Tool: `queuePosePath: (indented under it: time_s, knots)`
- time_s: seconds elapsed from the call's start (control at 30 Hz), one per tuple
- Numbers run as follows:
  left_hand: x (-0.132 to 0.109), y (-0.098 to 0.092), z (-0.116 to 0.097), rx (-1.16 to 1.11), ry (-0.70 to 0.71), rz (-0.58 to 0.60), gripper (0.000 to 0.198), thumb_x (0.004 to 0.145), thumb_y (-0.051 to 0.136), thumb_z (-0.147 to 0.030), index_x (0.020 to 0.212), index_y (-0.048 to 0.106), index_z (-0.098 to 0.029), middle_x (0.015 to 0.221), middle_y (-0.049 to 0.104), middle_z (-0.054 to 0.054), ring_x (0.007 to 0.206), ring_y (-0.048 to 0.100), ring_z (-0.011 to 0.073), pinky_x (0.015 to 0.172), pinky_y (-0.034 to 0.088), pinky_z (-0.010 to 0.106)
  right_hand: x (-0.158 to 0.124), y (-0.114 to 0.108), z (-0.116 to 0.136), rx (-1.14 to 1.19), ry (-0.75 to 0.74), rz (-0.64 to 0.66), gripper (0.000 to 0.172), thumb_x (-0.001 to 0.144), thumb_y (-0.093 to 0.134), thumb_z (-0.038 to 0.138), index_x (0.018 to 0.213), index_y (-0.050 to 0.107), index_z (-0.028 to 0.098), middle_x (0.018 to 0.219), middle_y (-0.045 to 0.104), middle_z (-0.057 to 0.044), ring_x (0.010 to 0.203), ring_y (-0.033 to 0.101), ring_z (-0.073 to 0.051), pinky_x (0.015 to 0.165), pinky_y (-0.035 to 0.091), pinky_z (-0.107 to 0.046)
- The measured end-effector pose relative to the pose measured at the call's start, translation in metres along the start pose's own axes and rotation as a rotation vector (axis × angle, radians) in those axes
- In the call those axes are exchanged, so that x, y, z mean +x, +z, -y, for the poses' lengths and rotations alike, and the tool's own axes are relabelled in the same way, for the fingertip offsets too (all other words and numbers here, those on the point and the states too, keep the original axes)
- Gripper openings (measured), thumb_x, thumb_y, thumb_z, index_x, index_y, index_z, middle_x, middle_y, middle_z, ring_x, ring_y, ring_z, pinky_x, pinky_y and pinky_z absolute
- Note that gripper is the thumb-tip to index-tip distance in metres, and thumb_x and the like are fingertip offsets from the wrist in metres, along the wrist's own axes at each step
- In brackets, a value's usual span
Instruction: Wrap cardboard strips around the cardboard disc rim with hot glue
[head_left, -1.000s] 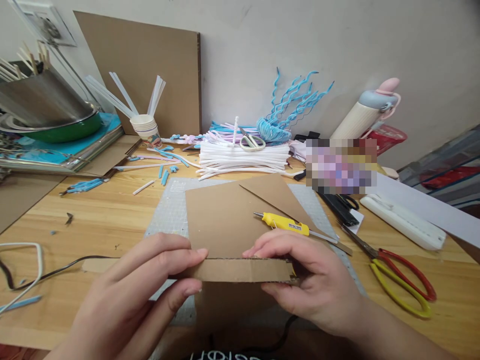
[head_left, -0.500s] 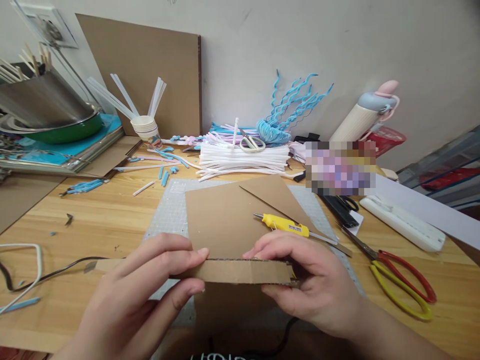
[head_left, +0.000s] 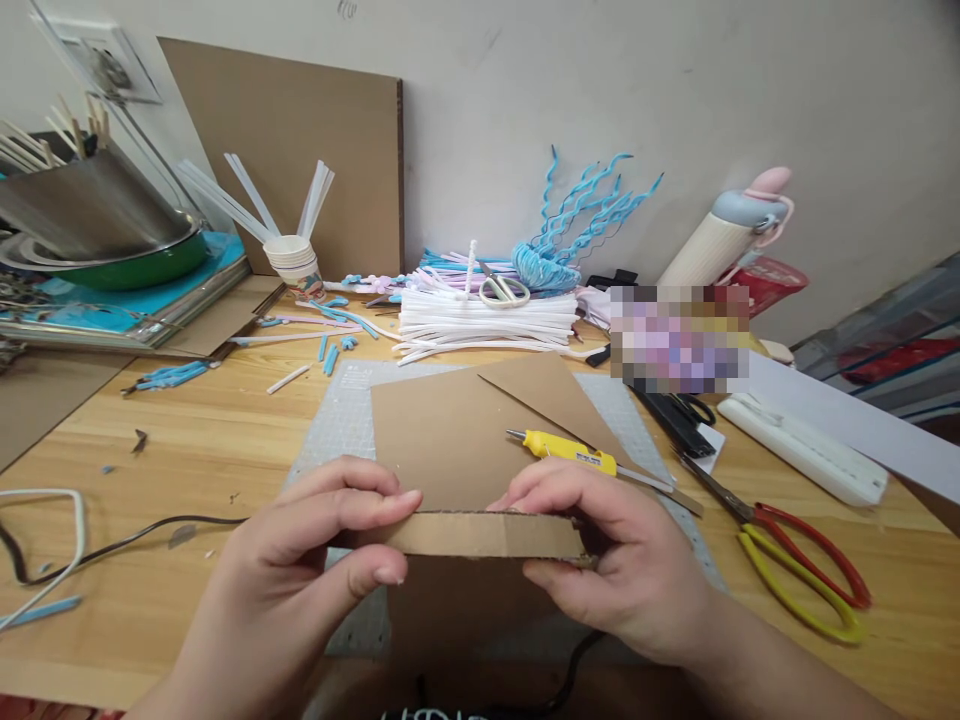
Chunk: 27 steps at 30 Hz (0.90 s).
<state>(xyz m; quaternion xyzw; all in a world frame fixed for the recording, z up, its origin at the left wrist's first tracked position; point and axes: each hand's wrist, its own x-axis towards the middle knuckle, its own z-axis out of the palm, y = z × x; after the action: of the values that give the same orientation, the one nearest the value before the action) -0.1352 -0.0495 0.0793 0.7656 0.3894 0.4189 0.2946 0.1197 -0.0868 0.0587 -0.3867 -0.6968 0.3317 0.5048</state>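
Cardboard strip point(head_left: 487, 536) sat between your hands, long axis left to right, toward near edge of surface point(head_left: 127, 630). Left hand point(head_left: 300, 560) had fingers clamped on its left part; right hand point(head_left: 630, 560), on right end. Neither nearer. Glue gun point(head_left: 566, 450) lay just beyond right hand.

Cardboard piece point(head_left: 480, 535): one, brown; narrow face toward viewer, upper edge rough; nearly level, nine-to-three o'clock; toward six o'clock from centre; pinched in fingers point(head_left: 405, 503).

The left hand point(head_left: 289, 555) now hides the outer end of the cardboard strip point(head_left: 480, 535).
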Motion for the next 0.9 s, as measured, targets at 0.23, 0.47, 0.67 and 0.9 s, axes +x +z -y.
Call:
queuePosePath:
  time_s: [0.23, 0.47, 0.67, 0.9]
  knots:
    - [0.003, 0.001, 0.008, -0.056, -0.034, 0.035, 0.011, 0.084, 0.078, -0.044, 0.093, 0.08, -0.038, 0.084, 0.077, -0.001, 0.076, 0.075, 0.0131, 0.063, 0.062, 0.018, 0.001, 0.0, 0.0, 0.023, 0.023, -0.01, 0.028, 0.077, 0.076, 0.007, 0.097, 0.069, 0.025, 0.094, 0.077, -0.003, 0.086, 0.074, -0.018, 0.075, 0.062, -0.029]
    - [-0.003, 0.002, 0.005, 0.041, 0.072, 0.037, 0.021, 0.082, 0.072, -0.017, 0.098, 0.075, -0.031, 0.092, 0.081, -0.003, 0.084, 0.078, 0.0151, 0.077, 0.066, 0.025, 0.001, 0.0, 0.0, 0.039, 0.009, 0.009, 0.029, 0.075, 0.077, 0.007, 0.098, 0.07, 0.024, 0.094, 0.077, -0.004, 0.087, 0.074, -0.019, 0.076, 0.061, -0.031]
    - [0.0, 0.001, 0.001, 0.163, 0.155, 0.011, 0.017, 0.084, 0.07, -0.021, 0.097, 0.072, -0.031, 0.091, 0.08, -0.006, 0.083, 0.076, 0.0108, 0.08, 0.063, 0.019, 0.001, -0.001, -0.002, 0.052, 0.016, 0.005, 0.026, 0.079, 0.08, 0.013, 0.102, 0.071, 0.024, 0.096, 0.077, -0.004, 0.091, 0.073, -0.019, 0.081, 0.06, -0.031]
    - [0.006, -0.016, -0.006, 0.358, 0.313, 0.088, 0.016, 0.088, 0.068, -0.023, 0.102, 0.068, -0.03, 0.093, 0.078, -0.004, 0.087, 0.076, 0.0128, 0.081, 0.062, 0.019, -0.006, -0.001, -0.005, -0.034, 0.093, 0.038, 0.049, 0.082, 0.083, 0.025, 0.125, 0.062, 0.032, 0.11, 0.075, 0.0, 0.102, 0.071, -0.016, 0.091, 0.057, -0.029]
